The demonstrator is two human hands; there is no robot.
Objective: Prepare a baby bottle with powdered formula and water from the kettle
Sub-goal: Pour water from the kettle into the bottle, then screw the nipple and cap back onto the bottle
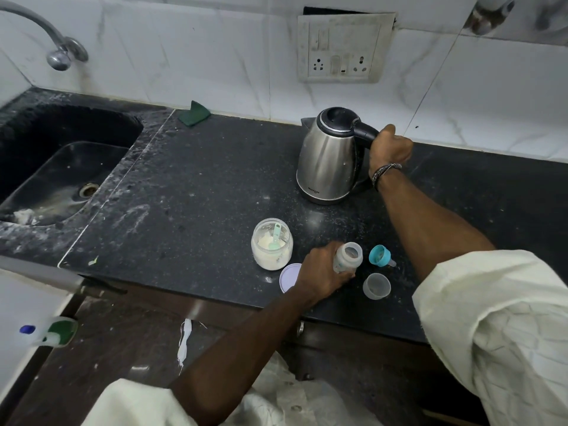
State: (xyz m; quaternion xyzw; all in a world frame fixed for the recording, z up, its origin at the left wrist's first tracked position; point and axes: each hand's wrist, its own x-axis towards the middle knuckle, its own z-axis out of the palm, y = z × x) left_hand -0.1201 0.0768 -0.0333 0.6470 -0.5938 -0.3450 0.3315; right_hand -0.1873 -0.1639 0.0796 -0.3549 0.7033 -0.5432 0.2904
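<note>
Nearest, cream textured sleeves (504,333) rolled back from both forearms, over a dark speckled stone counter (199,195) dusted with pale powder and ending in a straight front edge. Close to that edge, left hand (321,273) wrapped around the lower body of the baby bottle (347,258), a translucent plastic cylinder, open-mouthed, tilted toward the right, its base against the counter. Just behind the left hand, a flat round lilac lid (289,276), partly hidden by the wrist. To the right of the bottle, a clear round cap (376,285) sitting mouth up, and beyond it a teal collar with its teat (381,256), lying on its side. To the left of the bottle, an open round formula jar (272,243), clear-walled, part full of whitish powder, with a mint-green scoop (275,238) standing in it. Wide bare counter left of the jar, up to the black sunken sink (61,167). Farther back, a brushed-steel kettle (330,158) with black lid, upright near the white marbled wall, right hand (390,146) closed around its black handle, a braided band at the wrist. Behind, a green cloth (194,113) against the wall.
</note>
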